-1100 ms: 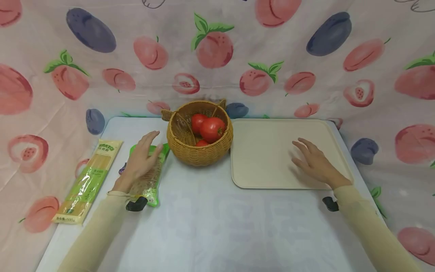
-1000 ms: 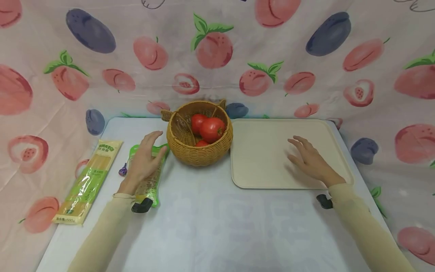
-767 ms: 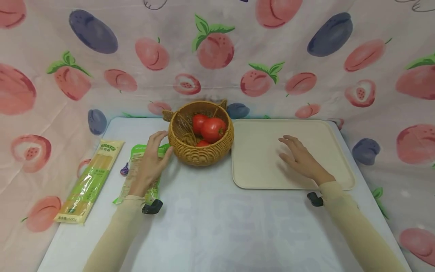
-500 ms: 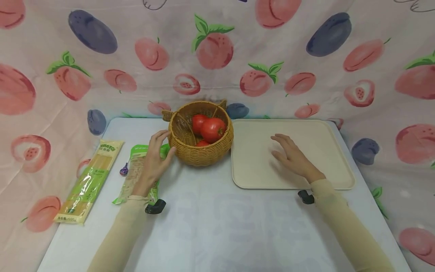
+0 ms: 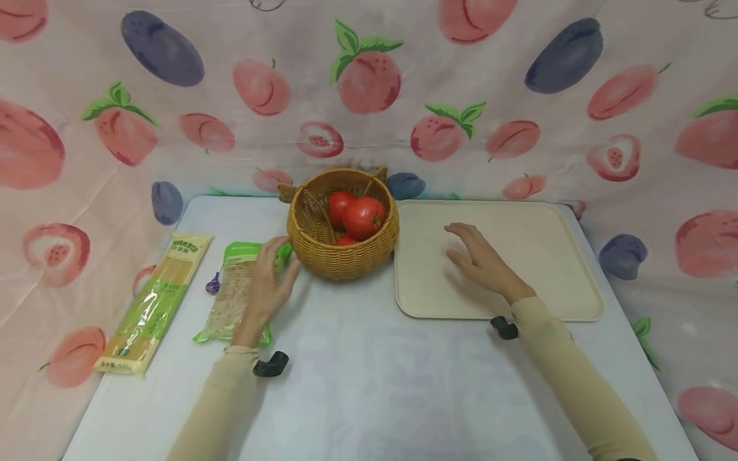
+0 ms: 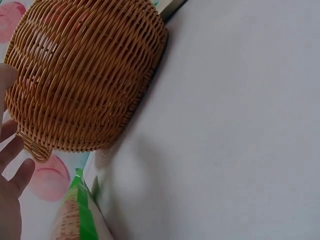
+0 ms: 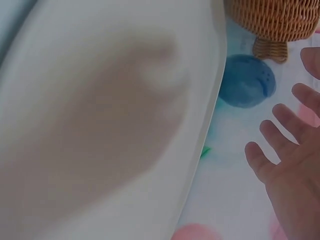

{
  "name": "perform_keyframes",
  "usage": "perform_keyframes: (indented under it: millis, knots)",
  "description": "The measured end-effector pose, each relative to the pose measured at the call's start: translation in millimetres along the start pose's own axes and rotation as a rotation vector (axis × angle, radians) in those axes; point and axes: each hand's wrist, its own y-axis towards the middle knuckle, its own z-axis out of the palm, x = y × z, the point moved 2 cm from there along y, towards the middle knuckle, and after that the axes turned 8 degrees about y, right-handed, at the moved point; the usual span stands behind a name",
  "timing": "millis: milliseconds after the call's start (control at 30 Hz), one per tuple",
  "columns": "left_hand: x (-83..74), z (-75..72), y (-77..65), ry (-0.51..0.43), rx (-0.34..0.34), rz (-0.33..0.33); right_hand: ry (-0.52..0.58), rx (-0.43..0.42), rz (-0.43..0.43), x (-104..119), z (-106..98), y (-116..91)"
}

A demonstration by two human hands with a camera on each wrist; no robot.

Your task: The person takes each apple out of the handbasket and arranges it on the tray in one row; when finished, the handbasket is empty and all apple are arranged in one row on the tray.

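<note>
In the head view, my left hand [image 5: 268,288] hovers over the right side of a green-edged clear packet [image 5: 233,288], fingers loosely bent around nothing. Its fingertips come close to the left side of a wicker basket [image 5: 346,261]; I cannot tell whether they touch. Several red tomatoes [image 5: 364,218] lie in that basket, one mostly hidden. The left wrist view shows the basket's woven wall [image 6: 85,80] beside the fingers. Over a beige tray [image 5: 548,256], my right hand [image 5: 484,262] is raised with spread fingers and casts a shadow on it.
A long yellow-green packet of noodles [image 5: 152,304] lies along the table's left edge. Between the two packets sits a small purple-wrapped lollipop [image 5: 213,283]. A fruit-printed cloth [image 5: 380,141] hangs behind the white table [image 5: 392,384].
My right hand has moved left over the tray. My left hand has shifted right towards the basket, then slightly nearer to me, uncovering the lollipop and more of the green-edged packet.
</note>
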Motion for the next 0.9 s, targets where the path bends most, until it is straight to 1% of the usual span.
perform_keyframes:
  millis: [233, 500, 633, 700, 800, 900]
  knots:
    - [-4.2, 8.8, -12.1, -0.035, -0.001, -0.037, 0.012, -0.018, -0.041, 9.4, 3.5, 9.4]
    - [-8.1, 16.4, -24.9, -0.096, -0.024, -0.110, 0.034, -0.021, -0.052, 16.9, 5.2, 15.3]
    - [-8.5, 18.6, -28.5, -0.118, -0.031, -0.148, 0.049, -0.022, -0.062, 20.3, 3.8, 18.3]
    - [-11.1, 19.2, -29.6, -0.127, -0.041, -0.150, 0.055, -0.023, -0.065, 22.2, 2.8, 20.4]
    - [-24.1, 17.2, -31.7, -0.168, -0.054, -0.151, 0.060, -0.022, -0.072, 25.4, 1.5, 23.9]
    - [-38.1, 17.2, -36.4, -0.241, -0.040, -0.171, 0.062, -0.013, -0.091, 29.4, 0.8, 27.7]
